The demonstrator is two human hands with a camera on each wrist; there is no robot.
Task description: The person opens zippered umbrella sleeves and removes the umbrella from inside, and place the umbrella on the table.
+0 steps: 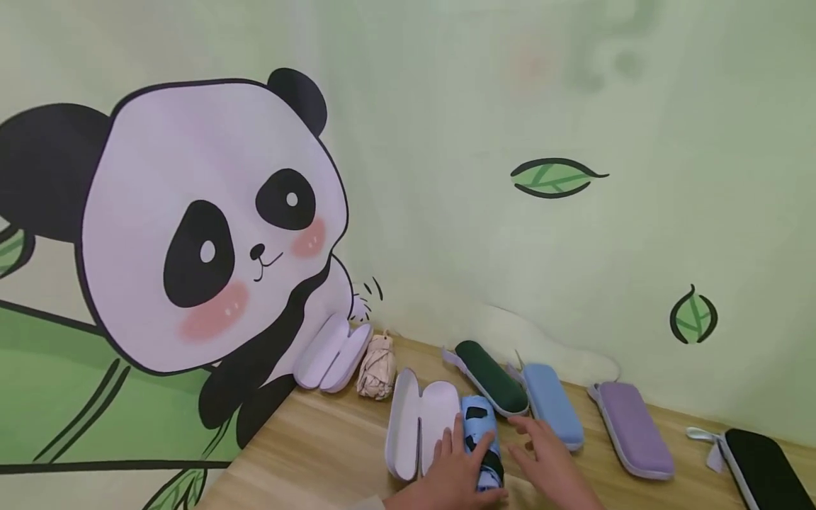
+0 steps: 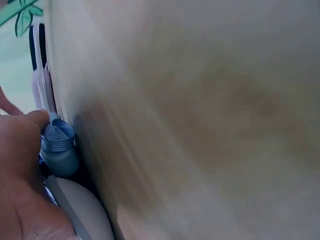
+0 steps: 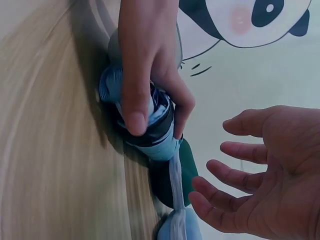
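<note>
My left hand (image 1: 446,471) grips a folded compact umbrella (image 1: 477,411), thumb on one side and fingers on the other. The umbrella is light blue with black patches and lies on the table. Its ribbed blue handle end (image 2: 60,162) shows in the left wrist view. Right beside it stands an open case (image 1: 403,425) with a pale lining. My right hand (image 3: 280,170) hovers just right of the umbrella, fingers spread and loosely bent, holding nothing. Behind that hand lies a closed dark green case (image 1: 491,375) with a pale strap.
Closed blue (image 1: 551,404), purple (image 1: 634,428) and black cases (image 1: 768,467) lie in a row to the right on the wooden table (image 1: 306,453). A second open case (image 1: 321,354) and a beige folded umbrella (image 1: 377,368) stand at the back left, against the panda-printed wall (image 1: 433,212).
</note>
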